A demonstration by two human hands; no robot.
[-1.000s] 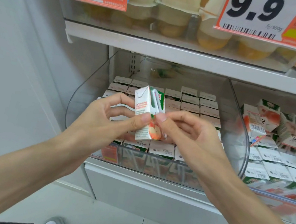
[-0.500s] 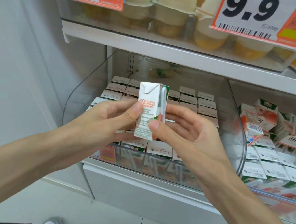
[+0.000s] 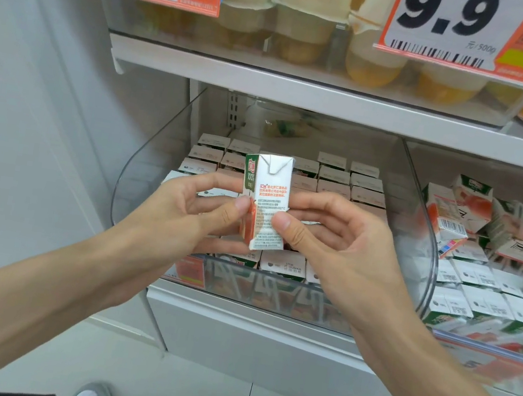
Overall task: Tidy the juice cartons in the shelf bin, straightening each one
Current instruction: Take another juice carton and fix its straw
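Furthest left is the clear wall of the bin (image 3: 153, 161), which curves down low at the front. I judge that is why I work from the front edge: it is the open way in.

My left hand (image 3: 179, 219) pinches the carton (image 3: 270, 195), thumb on its lower left edge and fingers curled round behind. I hold the carton upright in the air, over the front of the bin and touching nothing in it. Its narrow printed side faces me and its green front faces left. I read that as a check of which way it faces before I set it down.

Behind it stand the rows (image 3: 334, 178), packed tight with their tops level. Each new one has to go in straight, or I think it will not fit.

My right hand (image 3: 340, 250) pinches the same carton from the other side, thumb on the lower right edge and fingers curled behind. With a grip on each side I can turn it without crushing the thin card.

Further right, a heap (image 3: 492, 232) of tilted, tumbled cartons lies in the next bin.
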